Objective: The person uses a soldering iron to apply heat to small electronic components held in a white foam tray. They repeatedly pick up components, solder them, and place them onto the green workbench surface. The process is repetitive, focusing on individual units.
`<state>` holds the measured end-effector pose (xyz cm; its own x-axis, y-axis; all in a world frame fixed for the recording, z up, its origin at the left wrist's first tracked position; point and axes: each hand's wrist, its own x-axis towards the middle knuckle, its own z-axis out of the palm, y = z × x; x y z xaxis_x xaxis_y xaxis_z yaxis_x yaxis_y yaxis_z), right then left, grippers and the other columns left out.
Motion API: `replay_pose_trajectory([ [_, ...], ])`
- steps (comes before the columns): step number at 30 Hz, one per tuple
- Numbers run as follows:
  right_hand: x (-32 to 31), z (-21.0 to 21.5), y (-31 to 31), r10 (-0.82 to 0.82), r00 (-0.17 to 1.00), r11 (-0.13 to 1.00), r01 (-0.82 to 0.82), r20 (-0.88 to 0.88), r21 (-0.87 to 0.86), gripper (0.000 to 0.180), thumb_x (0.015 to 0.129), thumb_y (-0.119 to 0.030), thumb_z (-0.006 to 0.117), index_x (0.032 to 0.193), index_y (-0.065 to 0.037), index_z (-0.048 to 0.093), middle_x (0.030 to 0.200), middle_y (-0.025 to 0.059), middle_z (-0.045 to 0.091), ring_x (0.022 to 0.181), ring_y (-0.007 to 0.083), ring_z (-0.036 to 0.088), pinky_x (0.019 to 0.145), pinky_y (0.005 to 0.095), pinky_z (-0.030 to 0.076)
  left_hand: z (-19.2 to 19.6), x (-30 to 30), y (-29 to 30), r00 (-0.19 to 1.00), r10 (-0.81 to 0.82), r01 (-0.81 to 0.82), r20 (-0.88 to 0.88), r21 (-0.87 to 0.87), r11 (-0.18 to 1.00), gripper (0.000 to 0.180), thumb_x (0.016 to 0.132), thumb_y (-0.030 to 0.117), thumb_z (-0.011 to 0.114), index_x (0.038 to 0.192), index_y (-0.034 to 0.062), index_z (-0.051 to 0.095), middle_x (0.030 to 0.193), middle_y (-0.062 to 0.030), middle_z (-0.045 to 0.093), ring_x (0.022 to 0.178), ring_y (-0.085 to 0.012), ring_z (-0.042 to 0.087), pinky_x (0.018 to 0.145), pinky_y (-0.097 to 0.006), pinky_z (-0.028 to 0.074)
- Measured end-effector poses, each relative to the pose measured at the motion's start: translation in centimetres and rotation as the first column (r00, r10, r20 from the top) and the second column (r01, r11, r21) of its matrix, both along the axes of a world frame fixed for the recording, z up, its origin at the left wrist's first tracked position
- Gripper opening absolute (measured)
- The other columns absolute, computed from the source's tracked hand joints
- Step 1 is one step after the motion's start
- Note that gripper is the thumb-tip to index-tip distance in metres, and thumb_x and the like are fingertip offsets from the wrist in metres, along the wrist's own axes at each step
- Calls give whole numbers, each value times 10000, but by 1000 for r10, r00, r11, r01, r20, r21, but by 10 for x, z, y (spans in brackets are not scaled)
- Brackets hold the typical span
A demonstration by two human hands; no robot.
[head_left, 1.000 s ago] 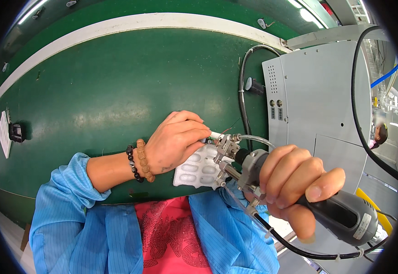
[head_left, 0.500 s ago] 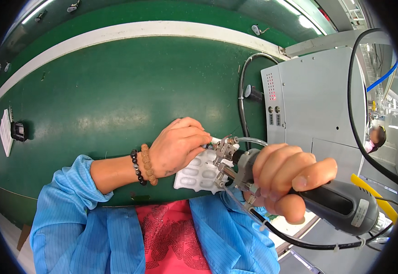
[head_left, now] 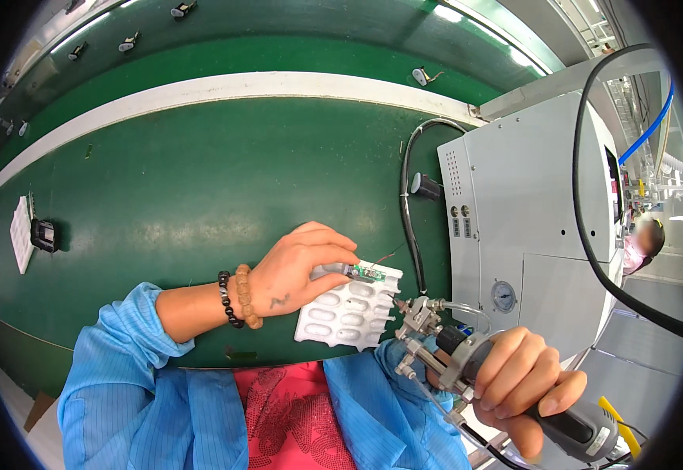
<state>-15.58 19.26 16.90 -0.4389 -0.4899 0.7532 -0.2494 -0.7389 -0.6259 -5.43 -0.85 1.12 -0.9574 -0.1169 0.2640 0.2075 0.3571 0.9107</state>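
My left hand (head_left: 301, 265) is closed on a small device with a bare green circuit board (head_left: 369, 273) and thin wires. Its grey casing is partly hidden under my fingers. Below it lies a white molded tray (head_left: 348, 317) with oval hollows. My right hand (head_left: 523, 384) wraps round the dark grip of a handheld dispensing tool (head_left: 422, 317), which has a metal valve head and clear tubes. The tool's tip points left, just off the tray's right edge and apart from the circuit board.
A large grey machine (head_left: 529, 188) with a gauge stands on the right. A black cable (head_left: 409, 211) curves beside it, near a small dark cylindrical part (head_left: 426, 186). Far left are another white tray (head_left: 21, 235) and a black housing (head_left: 44, 235). Several small devices sit beyond the white rail (head_left: 279, 84).
My right hand has drawn the tool right and toward me, away from my left hand. The green circuit board now shows. The whole view has shifted slightly.
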Motion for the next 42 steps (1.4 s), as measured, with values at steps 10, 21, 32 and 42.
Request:
replay_pose_trajectory([
  [10,-6,8,-7,79,994,991,-70,-71,115,366,885,-274,754,995,-44,491,709,53,532,522,149,527,462,272,467,18,-98,-142,872,477,-468,-110,-468,749,335,853,194,732,1139,33,665,1044,-154,689,999,-324,636,889,-381,497],
  [21,-19,-2,1,68,997,996,-66,-21,64,291,874,-150,759,923,-45,492,624,70,600,497,159,605,466,282,549,-16,-293,-114,979,9,-157,-203,-730,665,338,875,115,652,1213,130,638,1206,-119,642,1119,-337,594,967,-429,495],
  [32,-19,-5,0,29,1000,999,-29,0,46,290,865,-129,768,909,-48,493,620,66,599,497,148,602,464,273,539,-6,-282,-118,987,109,-159,-118,-614,773,173,902,86,643,1029,48,530,1026,-168,631,993,-343,635,845,-436,513],
  [42,-5,-4,2,-11,998,1000,10,62,24,307,821,-96,807,912,-48,517,625,58,578,475,174,559,465,282,480,47,-56,-46,987,-124,84,-106,-322,943,346,869,106,720,1190,35,609,1086,-176,673,1035,-315,667,933,-396,508],
])
